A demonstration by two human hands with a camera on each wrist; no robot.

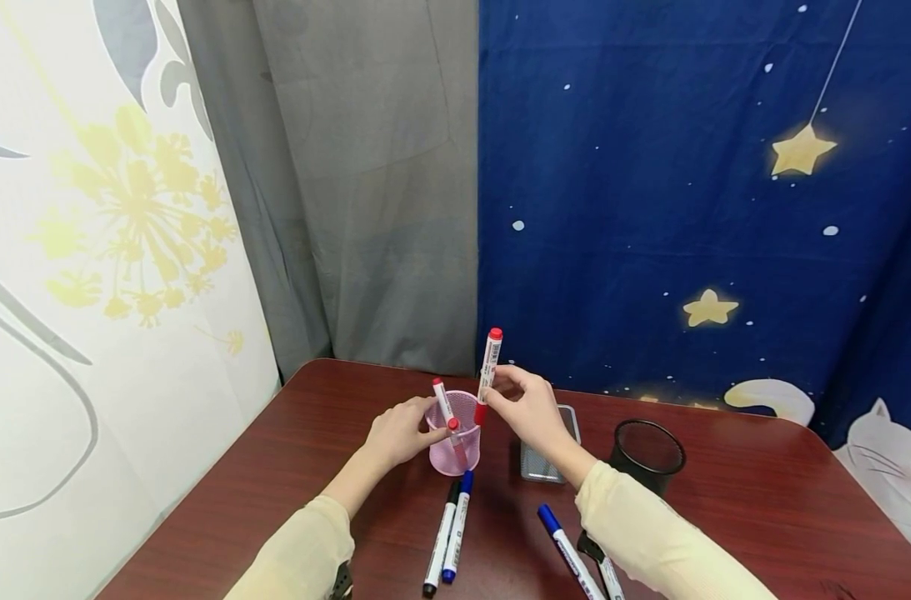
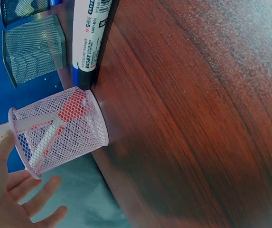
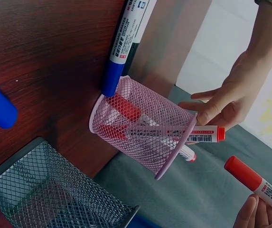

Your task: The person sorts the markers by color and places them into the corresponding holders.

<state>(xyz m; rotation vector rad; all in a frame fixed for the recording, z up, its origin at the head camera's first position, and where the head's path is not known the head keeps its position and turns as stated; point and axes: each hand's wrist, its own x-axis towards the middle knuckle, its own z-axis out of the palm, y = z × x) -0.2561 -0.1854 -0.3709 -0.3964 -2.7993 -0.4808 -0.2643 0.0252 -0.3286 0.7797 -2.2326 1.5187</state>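
A pink mesh pen cup (image 1: 445,458) stands upright on the table with two red-capped markers (image 2: 45,142) leaning crossed inside it. My left hand (image 1: 399,432) holds the cup at its rim, the thumb in front beside one marker and the other fingers around the far side; some of them are spread in the left wrist view. Above the right side of the rim, my right hand (image 1: 526,408) pinches another red whiteboard marker (image 1: 489,367) between thumb and fingers. That marker is nearly upright, its red cap (image 3: 242,172) pointing down, apart from the cup.
A black and a blue marker (image 1: 458,533) lie side by side in front of the cup. To its right are a grey mesh holder (image 1: 541,467) and a round black mesh cup (image 1: 650,450). Another blue marker (image 1: 568,550) lies nearer, with a black-and-white item (image 1: 611,575) partly behind the right sleeve.
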